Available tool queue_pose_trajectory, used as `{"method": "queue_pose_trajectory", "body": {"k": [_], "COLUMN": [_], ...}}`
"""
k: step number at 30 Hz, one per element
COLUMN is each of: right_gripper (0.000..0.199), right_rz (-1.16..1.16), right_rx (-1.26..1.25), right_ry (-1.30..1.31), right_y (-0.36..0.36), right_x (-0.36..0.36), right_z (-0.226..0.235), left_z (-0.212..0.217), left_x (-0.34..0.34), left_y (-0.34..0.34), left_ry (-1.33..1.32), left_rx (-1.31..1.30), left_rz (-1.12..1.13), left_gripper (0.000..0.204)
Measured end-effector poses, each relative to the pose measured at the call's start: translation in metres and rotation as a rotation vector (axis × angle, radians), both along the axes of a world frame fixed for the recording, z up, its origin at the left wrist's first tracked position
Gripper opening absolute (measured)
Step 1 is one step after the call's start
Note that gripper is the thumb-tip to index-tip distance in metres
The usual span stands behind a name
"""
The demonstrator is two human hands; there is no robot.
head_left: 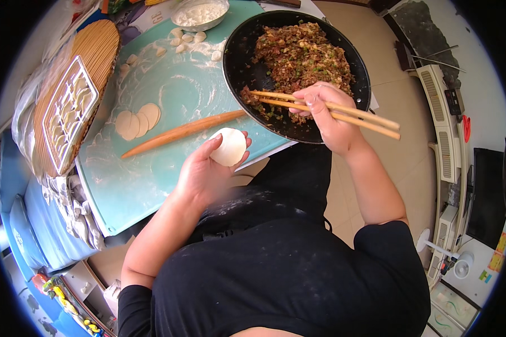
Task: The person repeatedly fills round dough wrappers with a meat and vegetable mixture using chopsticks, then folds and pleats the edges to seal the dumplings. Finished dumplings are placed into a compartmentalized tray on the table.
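A round dumpling wrapper (229, 147) rests in my left hand (202, 171), held between the thumb and the curled fingers. My right hand (331, 115) grips a pair of wooden chopsticks (371, 116) over the near side of a black pan (230, 59). Chopped brown filling with green and yellow bits (303, 53) is heaped in the pan. At the chopstick tips sits a small clump of filling (248, 95), by the pan's left wall. A wooden rolling pin (180, 133) lies left of the pan, and several overlapping wrappers (128, 124) lie beyond it.
A floured teal mat (118, 196) covers the table. Small dough pieces (180, 42) lie near a metal bowl of flour (200, 14) at the back. On the left, a round woven board (104, 42) carries a white tray (97, 84) of folded dumplings. A blue sofa (45, 219) stands beside the table.
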State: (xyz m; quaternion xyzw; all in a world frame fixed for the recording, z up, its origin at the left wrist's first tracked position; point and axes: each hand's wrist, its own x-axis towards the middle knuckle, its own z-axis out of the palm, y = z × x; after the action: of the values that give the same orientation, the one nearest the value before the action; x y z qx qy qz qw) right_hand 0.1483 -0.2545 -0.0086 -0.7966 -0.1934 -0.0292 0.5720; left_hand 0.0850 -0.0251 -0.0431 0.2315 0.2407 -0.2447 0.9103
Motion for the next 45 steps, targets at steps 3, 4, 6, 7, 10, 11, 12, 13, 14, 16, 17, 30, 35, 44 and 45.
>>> {"method": "queue_pose_trajectory", "body": {"k": [3,4,6,7,10,11,12,13,14,16,17,30,35,44,45], "right_gripper": [0.021,0.022,0.024,0.025,0.033,0.035,0.036,0.036,0.035,0.034,0.029,0.013,0.021,0.019,0.018], "right_rz": [0.088,0.108,0.046,0.016,-0.071,-0.098,-0.119,-0.115,-0.109,-0.106,-0.066,0.08,-0.069,-0.368,-0.373], "right_rx": [-0.097,-0.117,0.102,0.211,0.403,0.465,0.483,0.464,0.443,0.4,0.424,-0.032,0.498,0.459,0.381], "right_ry": [-0.153,-0.174,0.009,0.1,0.255,0.289,0.275,0.236,0.199,0.103,0.096,-0.427,-0.067,-0.074,-0.103], "right_y": [-0.003,-0.006,-0.009,-0.011,-0.023,-0.025,-0.023,-0.02,-0.014,0.003,0.013,0.028,0.003,-0.048,-0.051], "right_x": [-0.005,-0.004,-0.005,-0.006,-0.001,-0.001,-0.003,-0.007,-0.014,-0.032,-0.042,-0.077,-0.066,-0.053,-0.05], "right_z": [0.01,0.01,0.007,0.005,0.003,0.004,0.007,0.011,0.017,0.021,0.021,0.021,0.032,0.018,0.007], "left_z": [-0.001,-0.001,-0.002,-0.002,-0.002,-0.001,-0.001,0.0,0.001,0.005,0.005,0.006,0.032,0.044,0.042], "left_x": [0.005,0.007,0.012,0.015,0.028,0.031,0.033,0.034,0.034,0.033,0.03,0.022,0.035,0.071,0.07], "left_y": [0.0,0.0,-0.001,-0.001,-0.005,-0.005,-0.006,-0.006,-0.007,-0.009,-0.008,-0.006,-0.014,-0.031,-0.028], "left_ry": [-0.033,-0.045,-0.072,-0.085,-0.102,-0.11,-0.117,-0.125,-0.147,-0.19,-0.198,-0.145,-0.32,-0.27,-0.264], "left_rx": [0.043,0.059,0.071,0.076,0.106,0.088,0.071,0.053,0.053,0.054,0.041,0.032,0.141,0.221,0.197], "left_rz": [0.015,0.023,0.038,0.046,0.14,0.152,0.165,0.177,0.178,0.177,0.201,0.354,0.185,0.117,0.097], "left_gripper": [0.038,0.038,0.037,0.036,0.035,0.034,0.034,0.034,0.037,0.043,0.045,0.039,0.029,0.044,0.047]}}
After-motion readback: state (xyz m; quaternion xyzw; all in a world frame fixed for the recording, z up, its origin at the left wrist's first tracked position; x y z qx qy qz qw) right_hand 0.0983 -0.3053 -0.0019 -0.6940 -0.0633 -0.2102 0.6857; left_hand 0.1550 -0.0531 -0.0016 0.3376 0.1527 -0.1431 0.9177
